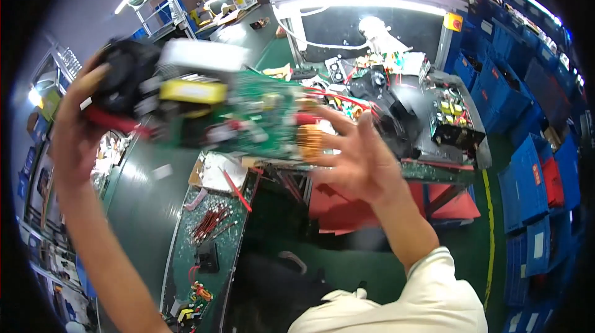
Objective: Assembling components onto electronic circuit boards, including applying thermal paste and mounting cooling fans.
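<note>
Aloft, green circuit-board unit [260, 119], blurred white label [193, 92], left fingers [93, 81] clasping one end, right fingers [336, 121] spread

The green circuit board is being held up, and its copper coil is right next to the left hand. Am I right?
Not quite: the head view shows the copper coil next to the right hand. The green circuit board is indeed being held up.

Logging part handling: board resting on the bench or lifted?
Lifted: the board hides part of the bench, with the left hand gripping its black end and the right hand spread by the coil.
</note>
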{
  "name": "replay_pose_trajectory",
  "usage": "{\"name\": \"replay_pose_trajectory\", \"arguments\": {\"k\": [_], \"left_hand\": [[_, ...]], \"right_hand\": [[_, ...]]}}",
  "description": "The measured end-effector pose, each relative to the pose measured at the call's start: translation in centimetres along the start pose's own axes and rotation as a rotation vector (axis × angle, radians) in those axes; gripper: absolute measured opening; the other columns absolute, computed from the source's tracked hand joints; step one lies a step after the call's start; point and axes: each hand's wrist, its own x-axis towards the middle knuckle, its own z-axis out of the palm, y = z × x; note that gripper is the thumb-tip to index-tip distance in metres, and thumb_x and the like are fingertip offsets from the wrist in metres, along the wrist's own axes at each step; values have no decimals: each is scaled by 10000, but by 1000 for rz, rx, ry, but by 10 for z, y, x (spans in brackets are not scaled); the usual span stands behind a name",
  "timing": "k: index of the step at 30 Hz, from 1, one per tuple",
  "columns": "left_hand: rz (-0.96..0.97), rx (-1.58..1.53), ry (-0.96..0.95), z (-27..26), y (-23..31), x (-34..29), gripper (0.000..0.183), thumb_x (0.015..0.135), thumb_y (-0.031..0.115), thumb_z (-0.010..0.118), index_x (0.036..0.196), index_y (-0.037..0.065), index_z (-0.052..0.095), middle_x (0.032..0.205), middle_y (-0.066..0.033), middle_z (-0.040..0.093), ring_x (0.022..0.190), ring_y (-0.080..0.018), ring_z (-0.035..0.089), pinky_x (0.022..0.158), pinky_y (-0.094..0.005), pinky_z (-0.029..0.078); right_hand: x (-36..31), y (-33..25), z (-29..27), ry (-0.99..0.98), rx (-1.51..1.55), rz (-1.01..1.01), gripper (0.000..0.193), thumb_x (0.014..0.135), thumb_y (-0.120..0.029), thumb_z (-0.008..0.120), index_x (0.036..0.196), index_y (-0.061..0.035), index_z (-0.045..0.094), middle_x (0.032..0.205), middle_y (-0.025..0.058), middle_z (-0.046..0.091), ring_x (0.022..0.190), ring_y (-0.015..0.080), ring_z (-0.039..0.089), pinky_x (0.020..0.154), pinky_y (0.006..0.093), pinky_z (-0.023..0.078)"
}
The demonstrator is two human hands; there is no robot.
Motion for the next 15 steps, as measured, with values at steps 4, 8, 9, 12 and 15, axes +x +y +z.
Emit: {"name": "replay_pose_trajectory", "arguments": {"k": [4,8,9,12,15], "left_hand": [[59,188,-214,126,-58,62,569,872,204,681,1369,-8,506,1198,-101,632,1032,-164,659,913,-321,556],[93,414,-275,177,-125,130,661,825,258,770,1394,47,508,946,-33,620,786,-93,581,670,-237,480],[149,337,-317,186,-153,150,657,819,233,782,1387,41,511,939,-41,618,789,-96,575,675,-234,482],[134,392,-150,202,-235,194,575,705,192,844,1214,46,619,1074,-107,711,939,-209,674,858,-323,518],[26,419,-104,204,-308,216,616,684,192,861,1219,28,604,1055,-138,710,946,-220,675,869,-330,522]], "right_hand": [[-25,-42,-65,351,-312,-303,373,1018,-237,539,1333,-45,481,1196,117,648,934,214,696,710,372,603],[-25,-75,-121,514,-457,-416,262,1023,-194,534,1242,-51,537,1050,62,683,807,132,685,585,260,569],[-18,-80,-125,588,-521,-395,250,1007,-216,567,1208,-68,548,1002,29,683,753,99,666,556,227,515],[9,-89,-152,823,-682,-364,251,981,-232,603,1174,-80,554,968,0,667,711,72,636,560,211,482],[43,-91,-200,945,-768,-251,256,956,-253,630,1120,-72,557,916,-4,634,675,64,600,538,209,462]]}}
